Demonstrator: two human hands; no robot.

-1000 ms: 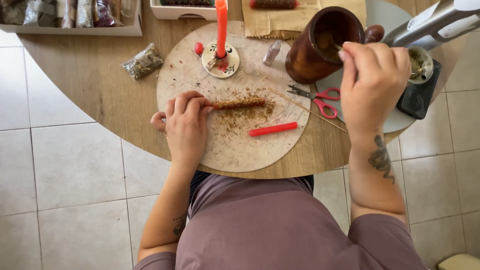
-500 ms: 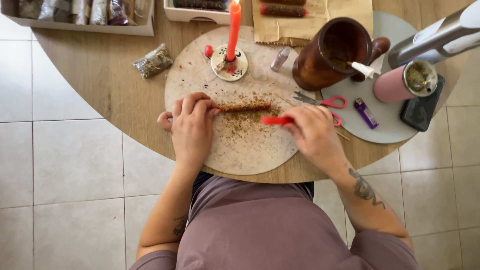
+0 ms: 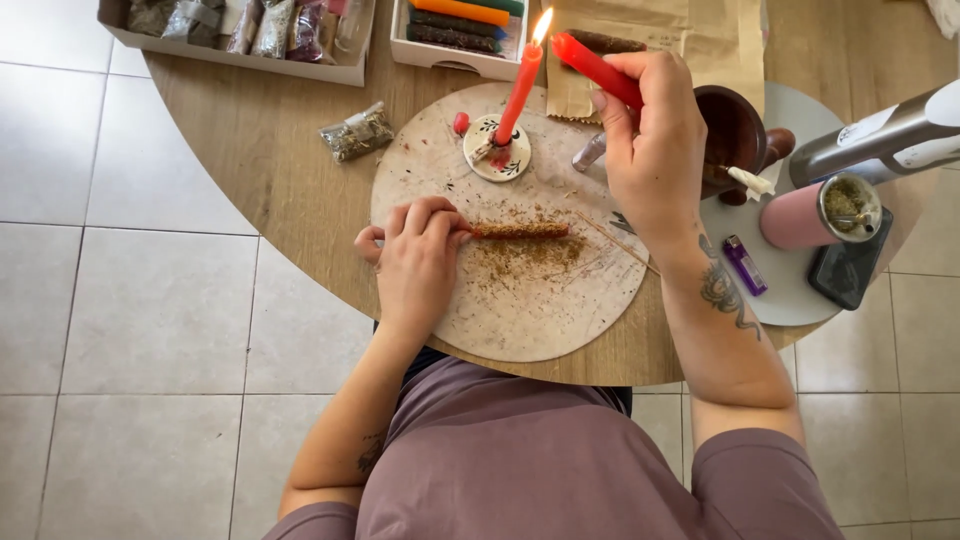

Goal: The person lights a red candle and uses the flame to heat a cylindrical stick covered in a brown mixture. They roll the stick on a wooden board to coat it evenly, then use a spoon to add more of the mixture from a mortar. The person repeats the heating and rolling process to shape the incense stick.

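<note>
My left hand [image 3: 418, 262] pinches the left end of a herb-coated stick [image 3: 520, 230] lying on a round pale board [image 3: 500, 310] strewn with dried herb crumbs. My right hand [image 3: 655, 160] is raised over the board's far right and grips a short red candle stick [image 3: 598, 68], its tip close to the flame of a lit red taper candle [image 3: 520, 85]. That taper stands in a small round white holder [image 3: 497, 148] at the back of the board.
A brown mortar [image 3: 732, 128], pink jar [image 3: 815, 212], purple lighter [image 3: 744, 265] and dark phone [image 3: 850, 265] sit on a white plate at right. A herb bag [image 3: 356, 132] lies left of the board. Boxes of packets and candles [image 3: 455, 30] line the table's far edge.
My right hand picked the short red candle off the board and lifted it up to the taper's flame. My left hand has stayed on the herb-coated stick.
</note>
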